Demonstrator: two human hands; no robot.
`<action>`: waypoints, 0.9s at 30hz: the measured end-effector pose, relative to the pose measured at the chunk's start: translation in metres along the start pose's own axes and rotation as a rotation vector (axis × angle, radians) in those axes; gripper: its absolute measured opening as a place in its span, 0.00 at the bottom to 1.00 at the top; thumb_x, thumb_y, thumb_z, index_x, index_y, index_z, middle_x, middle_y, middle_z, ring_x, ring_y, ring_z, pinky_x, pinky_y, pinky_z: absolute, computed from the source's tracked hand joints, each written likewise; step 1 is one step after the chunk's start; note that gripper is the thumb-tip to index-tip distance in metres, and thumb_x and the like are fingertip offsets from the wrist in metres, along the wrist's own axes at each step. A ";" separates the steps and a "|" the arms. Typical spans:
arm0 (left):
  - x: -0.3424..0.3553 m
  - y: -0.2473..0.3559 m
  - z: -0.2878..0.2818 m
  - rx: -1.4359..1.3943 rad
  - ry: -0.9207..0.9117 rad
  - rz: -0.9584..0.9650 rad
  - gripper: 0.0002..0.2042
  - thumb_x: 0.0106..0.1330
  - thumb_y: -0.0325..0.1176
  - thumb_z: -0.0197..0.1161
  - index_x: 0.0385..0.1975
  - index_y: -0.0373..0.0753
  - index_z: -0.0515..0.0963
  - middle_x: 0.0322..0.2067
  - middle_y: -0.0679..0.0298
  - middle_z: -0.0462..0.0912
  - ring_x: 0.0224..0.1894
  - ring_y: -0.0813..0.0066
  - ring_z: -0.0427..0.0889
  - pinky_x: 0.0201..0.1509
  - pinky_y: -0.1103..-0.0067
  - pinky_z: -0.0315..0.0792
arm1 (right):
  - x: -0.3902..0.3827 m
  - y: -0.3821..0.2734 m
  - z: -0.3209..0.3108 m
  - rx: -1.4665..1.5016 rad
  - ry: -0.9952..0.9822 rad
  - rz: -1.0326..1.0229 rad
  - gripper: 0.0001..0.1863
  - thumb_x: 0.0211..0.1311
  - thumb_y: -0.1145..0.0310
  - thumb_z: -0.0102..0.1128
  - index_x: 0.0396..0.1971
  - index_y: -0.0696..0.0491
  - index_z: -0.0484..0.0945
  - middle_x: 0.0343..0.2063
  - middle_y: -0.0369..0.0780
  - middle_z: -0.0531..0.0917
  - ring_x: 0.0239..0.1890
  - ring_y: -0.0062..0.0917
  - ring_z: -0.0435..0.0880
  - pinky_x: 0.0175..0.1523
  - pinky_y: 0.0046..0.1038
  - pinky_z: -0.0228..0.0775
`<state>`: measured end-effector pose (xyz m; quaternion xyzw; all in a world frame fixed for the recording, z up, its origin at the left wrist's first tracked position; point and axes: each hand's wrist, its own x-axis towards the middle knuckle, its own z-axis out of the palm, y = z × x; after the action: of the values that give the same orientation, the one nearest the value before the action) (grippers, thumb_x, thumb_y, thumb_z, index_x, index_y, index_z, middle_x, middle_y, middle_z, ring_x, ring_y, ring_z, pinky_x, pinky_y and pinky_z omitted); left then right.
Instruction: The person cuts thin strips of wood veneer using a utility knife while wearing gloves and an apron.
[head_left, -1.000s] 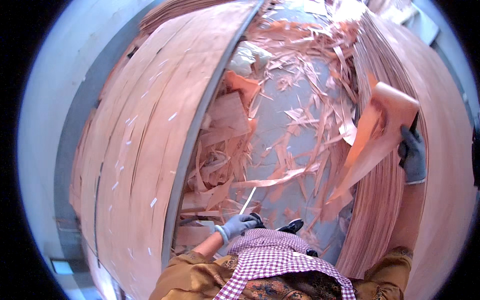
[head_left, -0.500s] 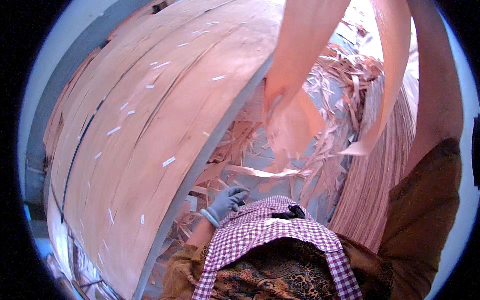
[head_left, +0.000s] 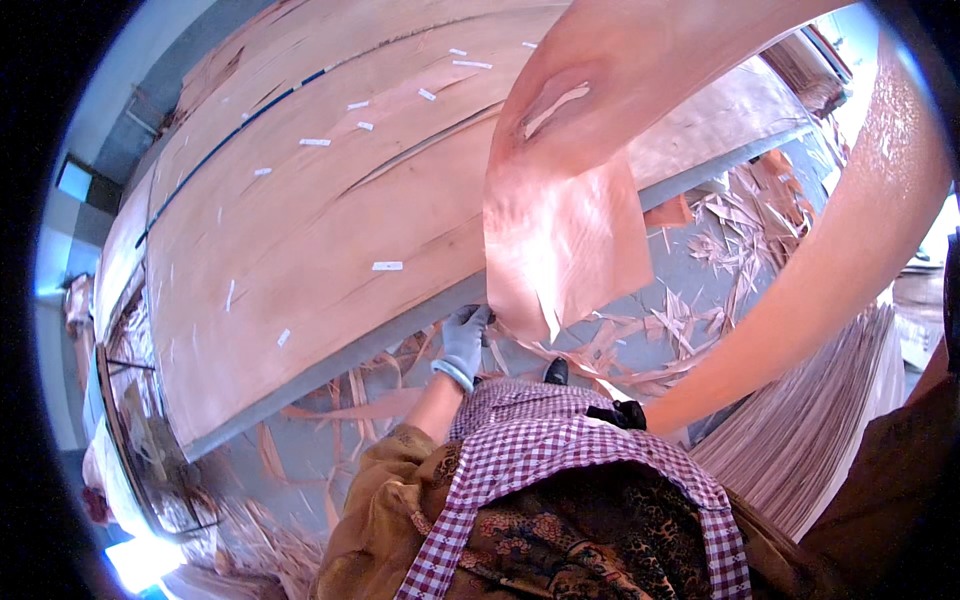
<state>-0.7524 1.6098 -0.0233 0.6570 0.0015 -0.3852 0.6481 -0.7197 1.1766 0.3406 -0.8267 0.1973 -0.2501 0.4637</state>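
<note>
My left hand, in a grey glove with a light blue cuff, is at the lower left corner of a thin wood veneer sheet. Its fingers are closed on that edge. The sheet hangs in a curl from the upper right and has a torn knot hole and a split lower edge. Another veneer strip curves down at the right to my apron; whether the two join is out of view. My right arm reaches up past the right edge, its hand outside the picture.
A large table-high stack topped with veneer, dotted with white tape pieces, fills the left and centre. Veneer scraps litter the grey floor. A stack of veneer sheets stands at my right. My checked apron has a black item at its front.
My view has turned, so the stack lies more crosswise. My left hand has risen from beside my apron to the veneer's edge. The hanging veneer has swung over the stack's edge.
</note>
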 end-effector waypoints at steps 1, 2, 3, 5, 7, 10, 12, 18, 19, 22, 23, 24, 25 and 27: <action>-0.002 -0.006 0.004 -0.043 -0.024 0.014 0.18 0.61 0.31 0.61 0.51 0.36 0.74 0.30 0.70 0.80 0.22 0.84 0.72 0.23 0.86 0.67 | 0.009 0.003 0.006 -0.028 -0.029 -0.018 0.22 0.67 0.66 0.43 0.59 0.46 0.71 0.38 0.30 0.59 0.20 0.12 0.63 0.23 0.14 0.54; -0.009 -0.008 0.005 -0.085 -0.043 0.025 0.18 0.60 0.29 0.60 0.51 0.35 0.74 0.30 0.70 0.80 0.22 0.84 0.71 0.24 0.86 0.66 | 0.015 0.007 0.012 -0.052 -0.061 -0.030 0.22 0.66 0.66 0.43 0.59 0.46 0.71 0.38 0.30 0.60 0.20 0.12 0.63 0.23 0.14 0.54; -0.016 -0.011 0.010 -0.126 -0.066 0.037 0.18 0.60 0.27 0.59 0.51 0.35 0.74 0.30 0.70 0.80 0.22 0.84 0.71 0.24 0.87 0.66 | 0.021 0.010 0.016 -0.077 -0.090 -0.043 0.22 0.66 0.66 0.43 0.59 0.47 0.71 0.39 0.30 0.60 0.20 0.12 0.64 0.24 0.14 0.55; -0.031 -0.011 0.025 -0.108 -0.142 0.074 0.18 0.58 0.24 0.57 0.50 0.33 0.75 0.31 0.70 0.80 0.24 0.86 0.71 0.27 0.89 0.65 | 0.028 0.017 0.026 -0.125 -0.139 -0.071 0.22 0.66 0.66 0.43 0.59 0.47 0.71 0.41 0.30 0.60 0.21 0.12 0.64 0.24 0.14 0.55; -0.032 -0.009 0.036 0.008 -0.314 0.082 0.17 0.58 0.23 0.57 0.49 0.33 0.75 0.31 0.71 0.80 0.25 0.86 0.72 0.29 0.90 0.65 | 0.034 0.020 0.037 -0.166 -0.184 -0.097 0.22 0.66 0.66 0.43 0.59 0.47 0.72 0.43 0.30 0.60 0.21 0.12 0.65 0.24 0.14 0.56; -0.029 -0.029 0.037 -0.276 -0.303 -0.111 0.13 0.58 0.23 0.57 0.44 0.34 0.77 0.30 0.71 0.81 0.28 0.86 0.74 0.29 0.88 0.67 | 0.040 0.019 0.052 -0.214 -0.231 -0.141 0.22 0.65 0.67 0.43 0.58 0.47 0.72 0.46 0.31 0.60 0.22 0.12 0.66 0.25 0.14 0.57; -0.039 -0.014 0.046 -0.407 -0.218 -0.112 0.11 0.62 0.27 0.57 0.44 0.35 0.78 0.31 0.71 0.81 0.25 0.88 0.71 0.26 0.89 0.64 | 0.042 0.021 0.048 -0.255 -0.237 -0.149 0.22 0.65 0.67 0.43 0.58 0.47 0.72 0.47 0.31 0.61 0.22 0.12 0.66 0.25 0.14 0.57; -0.053 0.038 0.030 -0.323 -0.213 -0.097 0.14 0.66 0.37 0.58 0.47 0.38 0.77 0.32 0.71 0.80 0.23 0.91 0.69 0.23 0.90 0.62 | 0.041 0.018 0.043 -0.353 -0.254 -0.165 0.22 0.64 0.67 0.43 0.58 0.47 0.73 0.53 0.32 0.61 0.24 0.12 0.68 0.26 0.14 0.59; -0.048 0.036 0.032 -0.240 -0.216 -0.057 0.13 0.65 0.37 0.59 0.45 0.38 0.78 0.29 0.71 0.79 0.21 0.91 0.69 0.21 0.90 0.61 | 0.041 0.017 0.043 -0.362 -0.257 -0.165 0.22 0.63 0.67 0.43 0.57 0.47 0.73 0.54 0.32 0.61 0.24 0.12 0.68 0.26 0.14 0.59; -0.044 0.050 0.039 -0.113 -0.118 -0.024 0.08 0.64 0.34 0.60 0.38 0.38 0.79 0.22 0.72 0.77 0.16 0.90 0.68 0.19 0.89 0.60 | 0.041 0.017 0.038 -0.371 -0.261 -0.162 0.22 0.63 0.67 0.43 0.57 0.47 0.74 0.56 0.32 0.62 0.24 0.12 0.69 0.27 0.14 0.60; -0.040 0.055 0.043 -0.094 -0.092 -0.018 0.07 0.64 0.33 0.60 0.36 0.38 0.80 0.21 0.73 0.76 0.16 0.90 0.67 0.19 0.89 0.60 | 0.039 0.018 0.032 -0.382 -0.260 -0.157 0.23 0.63 0.67 0.43 0.57 0.47 0.74 0.57 0.33 0.62 0.25 0.12 0.69 0.27 0.14 0.60; -0.039 0.065 0.037 -0.152 -0.130 -0.009 0.06 0.64 0.32 0.59 0.33 0.38 0.79 0.18 0.74 0.73 0.15 0.89 0.67 0.18 0.89 0.60 | 0.037 0.021 0.027 -0.386 -0.262 -0.150 0.23 0.63 0.67 0.43 0.57 0.47 0.74 0.58 0.33 0.62 0.25 0.12 0.70 0.27 0.14 0.60; -0.037 0.077 0.033 -0.155 -0.132 0.006 0.06 0.64 0.32 0.59 0.33 0.38 0.79 0.19 0.74 0.74 0.15 0.89 0.67 0.18 0.89 0.60 | 0.033 0.027 0.016 -0.384 -0.261 -0.136 0.23 0.62 0.67 0.43 0.57 0.47 0.74 0.59 0.33 0.62 0.25 0.12 0.70 0.27 0.14 0.61; -0.038 0.100 0.015 -0.167 -0.101 0.032 0.05 0.64 0.31 0.58 0.33 0.38 0.79 0.20 0.74 0.75 0.16 0.90 0.68 0.19 0.90 0.61 | 0.024 0.047 0.006 -0.349 -0.291 -0.103 0.23 0.62 0.68 0.43 0.57 0.47 0.74 0.61 0.33 0.62 0.26 0.12 0.71 0.28 0.14 0.61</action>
<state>-0.7365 1.5994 0.0831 0.5802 -0.0095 -0.4060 0.7060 -0.7011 1.1437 0.3027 -0.9308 0.1261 -0.1138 0.3237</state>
